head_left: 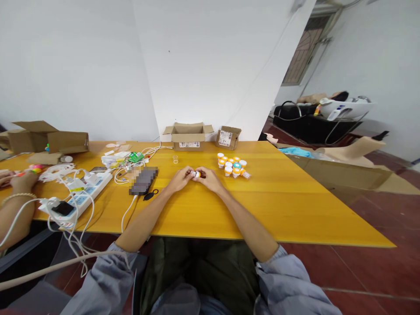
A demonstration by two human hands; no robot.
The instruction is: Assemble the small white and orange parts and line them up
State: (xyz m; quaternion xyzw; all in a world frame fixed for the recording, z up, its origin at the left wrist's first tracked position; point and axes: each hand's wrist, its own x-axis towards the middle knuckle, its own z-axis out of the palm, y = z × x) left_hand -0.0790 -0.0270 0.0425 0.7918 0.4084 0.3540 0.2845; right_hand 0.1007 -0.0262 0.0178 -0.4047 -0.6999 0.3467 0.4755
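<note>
Above the table's middle, my left hand (182, 178) and my right hand (209, 179) meet, fingers closed around a small white-and-orange cap (197, 174). The fingers cover part of it, so I cannot tell whether a jar is attached. Right of my hands stands a cluster of several small see-through jars with white and orange lids (228, 169); one lid (236, 166) is teal. One jar (245, 174) lies on its side at the cluster's near right edge. A see-through cup (175, 159) stands beyond my left hand.
Two cardboard boxes, an open one (189, 139) and a smaller one (229, 137), stand against the wall. Left of me lie a phone (143, 180), a black ring-shaped piece (151, 194), cables and a power strip (85, 192). Another person's hand (24, 180) works at far left.
</note>
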